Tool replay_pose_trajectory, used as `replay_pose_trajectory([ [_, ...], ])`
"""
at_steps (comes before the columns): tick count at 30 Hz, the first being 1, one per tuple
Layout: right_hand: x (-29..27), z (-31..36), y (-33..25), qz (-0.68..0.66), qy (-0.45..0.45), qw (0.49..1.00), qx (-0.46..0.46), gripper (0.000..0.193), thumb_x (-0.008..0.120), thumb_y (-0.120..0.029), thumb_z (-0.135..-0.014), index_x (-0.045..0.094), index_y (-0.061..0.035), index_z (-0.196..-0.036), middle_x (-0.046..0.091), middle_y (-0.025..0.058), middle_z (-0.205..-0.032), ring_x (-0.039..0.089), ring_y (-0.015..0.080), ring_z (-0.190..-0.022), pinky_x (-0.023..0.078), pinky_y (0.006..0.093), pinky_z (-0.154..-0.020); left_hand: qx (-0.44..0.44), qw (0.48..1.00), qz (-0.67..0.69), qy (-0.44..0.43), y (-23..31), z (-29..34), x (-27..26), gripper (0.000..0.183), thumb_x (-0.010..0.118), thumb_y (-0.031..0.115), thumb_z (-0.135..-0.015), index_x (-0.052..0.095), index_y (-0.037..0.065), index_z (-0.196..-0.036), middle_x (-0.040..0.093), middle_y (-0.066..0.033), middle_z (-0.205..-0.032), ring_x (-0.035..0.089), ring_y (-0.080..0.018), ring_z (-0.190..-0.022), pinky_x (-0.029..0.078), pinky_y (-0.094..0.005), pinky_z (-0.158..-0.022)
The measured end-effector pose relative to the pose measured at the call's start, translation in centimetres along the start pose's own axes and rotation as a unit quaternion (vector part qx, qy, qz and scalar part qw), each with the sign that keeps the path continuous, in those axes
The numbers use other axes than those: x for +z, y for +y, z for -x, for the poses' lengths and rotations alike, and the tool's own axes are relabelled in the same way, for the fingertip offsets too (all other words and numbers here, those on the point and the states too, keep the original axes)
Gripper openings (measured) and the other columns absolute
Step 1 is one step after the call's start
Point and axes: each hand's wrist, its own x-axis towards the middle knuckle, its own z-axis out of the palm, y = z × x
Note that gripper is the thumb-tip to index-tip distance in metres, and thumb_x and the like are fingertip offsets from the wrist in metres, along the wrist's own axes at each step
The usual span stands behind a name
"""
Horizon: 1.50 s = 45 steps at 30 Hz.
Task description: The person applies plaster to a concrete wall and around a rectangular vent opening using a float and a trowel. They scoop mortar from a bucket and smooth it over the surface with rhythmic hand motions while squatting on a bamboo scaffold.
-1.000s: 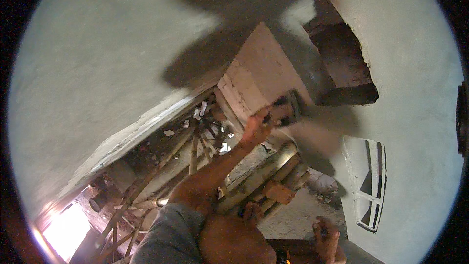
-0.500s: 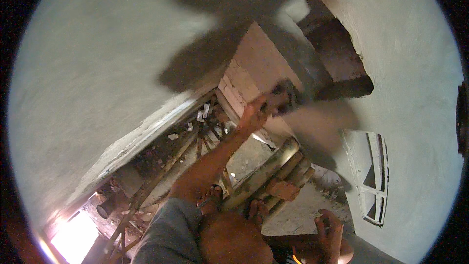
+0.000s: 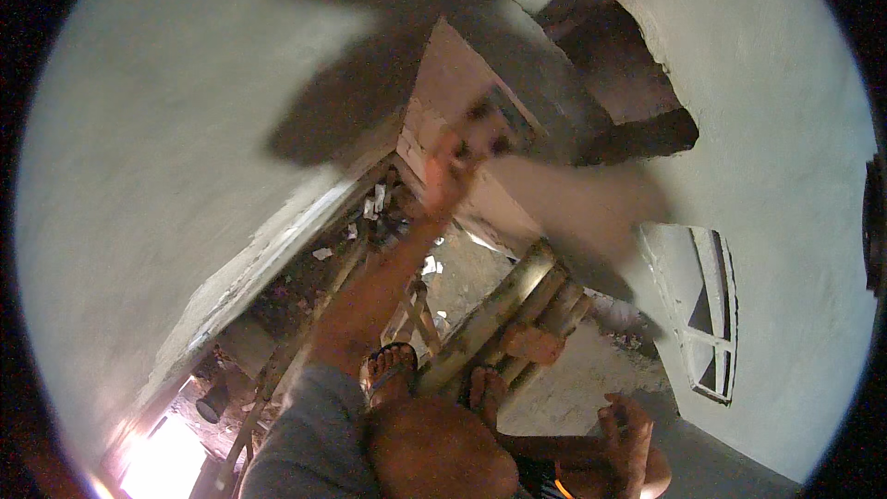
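My left hand (image 3: pixel 451 162) is raised at the wall corner, fingers closed around a flat, dark-edged tool (image 3: pixel 504 120) like a plastering float. Motion blurs both, so the tool's exact kind is unclear. It is against or very near the pinkish, rougher strip of wall (image 3: pixel 442 83) between two smooth grey plastered faces. Low on the right, my right hand (image 3: pixel 628 430) hovers by my knee, fingers loosely bent and slightly apart, with nothing visible in it.
Below my feet (image 3: pixel 393 370) are wooden planks (image 3: pixel 485 314) with a red brick (image 3: pixel 533 345) on them. Poles and debris lie further down at left. A white-framed opening (image 3: pixel 704 314) is in the right wall; a broken-edged dark recess (image 3: pixel 637 83) is above.
My left hand and the tool have moved up and to the left along the corner. My right hand has stayed about where it was. The view has shifted slightly.
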Motion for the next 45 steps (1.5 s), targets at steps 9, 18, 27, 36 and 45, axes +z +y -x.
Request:
replay_pose_trajectory([
  [9, 0.6, 1.4, -0.2, 0.1, 0.051, 0.981, -0.156, 0.023, 0.071, -0.013, -0.094, 0.071, -0.0044, -0.115, 0.069, 0.0186, -0.112, 0.066, 0.029, -0.094, 0.054, 0.0401, -0.083, 0.01, 1.0, 0.0, -0.005, 6.4, 3.3, 0.7, 0.045, 0.077, 0.019, -0.09, 0.063, 0.007, -0.132, 0.069, -0.0203, -0.123, 0.068, -0.0395, -0.112, 0.054, -0.0431, -0.091],
  [18, 0.4, 0.9, -0.8, -0.035, 0.015, 0.999, -0.018, 0.026, 0.072, -0.009, -0.091, 0.071, -0.0027, -0.116, 0.07, 0.0176, -0.104, 0.066, 0.0268, -0.096, 0.052, 0.0384, -0.088, 0.063, 0.995, -0.021, -0.08, 5.3, 8.7, 3.3, 0.042, 0.076, 0.013, -0.088, 0.066, 0.006, -0.128, 0.069, -0.0194, -0.122, 0.068, -0.0365, -0.111, 0.056, -0.045, -0.092],
  [27, 0.0, 2.0, -1.4, 0.01, 0.016, 0.999, -0.047, 0.029, 0.075, -0.007, -0.09, 0.07, -0.0052, -0.119, 0.069, 0.0138, -0.103, 0.065, 0.0259, -0.095, 0.051, 0.0387, -0.089, 0.088, 0.99, -0.069, 0.085, 4.6, 0.2, -0.8, 0.04, 0.077, 0.016, -0.09, 0.065, 0.003, -0.126, 0.072, -0.0193, -0.109, 0.07, -0.0353, -0.093, 0.055, -0.0429, -0.081],
  [36, -0.3, 1.7, -2.0, -0.027, 0.005, 1.0, -0.01, 0.027, 0.074, -0.008, -0.09, 0.072, -0.0042, -0.117, 0.071, 0.0133, -0.099, 0.067, 0.0244, -0.089, 0.052, 0.0392, -0.086, 0.018, 1.0, 0.007, -0.012, 6.3, 7.3, 4.5, 0.033, 0.076, 0.006, -0.083, 0.069, 0.007, -0.116, 0.072, -0.0128, -0.113, 0.069, -0.0308, -0.102, 0.057, -0.0411, -0.085],
  [45, 0.2, 0.2, -0.6, 0.03, 0.025, 0.997, -0.07, 0.024, 0.071, -0.01, -0.09, 0.071, 0.0007, -0.112, 0.073, 0.0171, -0.091, 0.07, 0.0288, -0.083, 0.054, 0.0406, -0.078, -0.188, 0.97, 0.122, -0.092, 2.5, 9.9, 3.3, 0.049, 0.079, 0.018, -0.089, 0.06, 0.005, -0.133, 0.074, -0.0089, -0.106, 0.071, -0.0188, -0.091, 0.058, -0.0344, -0.076],
])
